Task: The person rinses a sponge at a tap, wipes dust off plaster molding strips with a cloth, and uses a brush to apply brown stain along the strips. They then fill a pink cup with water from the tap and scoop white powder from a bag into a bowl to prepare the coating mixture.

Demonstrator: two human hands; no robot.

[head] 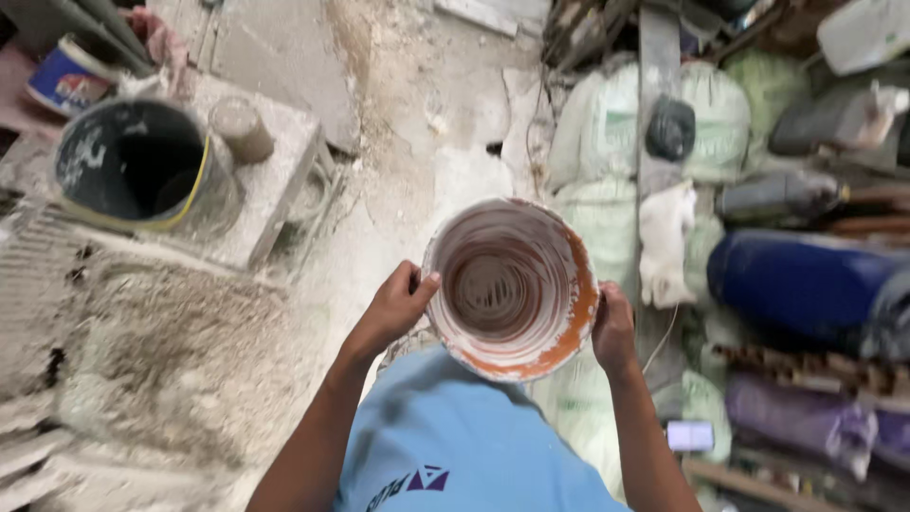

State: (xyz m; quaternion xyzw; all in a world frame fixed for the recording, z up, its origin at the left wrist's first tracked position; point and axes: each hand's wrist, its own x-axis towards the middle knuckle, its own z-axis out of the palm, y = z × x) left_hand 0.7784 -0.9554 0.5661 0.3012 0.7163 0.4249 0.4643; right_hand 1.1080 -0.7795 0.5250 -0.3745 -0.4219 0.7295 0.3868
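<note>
Plainly, both hands carry a round plastic bucket with an orange rim and a pale, residue-streaked inside, held out in front of the person's chest above the floor. The left hand pinches the rim, thumb hooked over the edge; the right hand presses flat against the opposite wall, so each grip is closed on the bucket. Judging by the slick coating, the rim could slip from the thumb and tip the bucket. Below lies a dusty concrete floor, with a black bucket trimmed in yellow at left and pale green sacks beside a blue drum.
</note>
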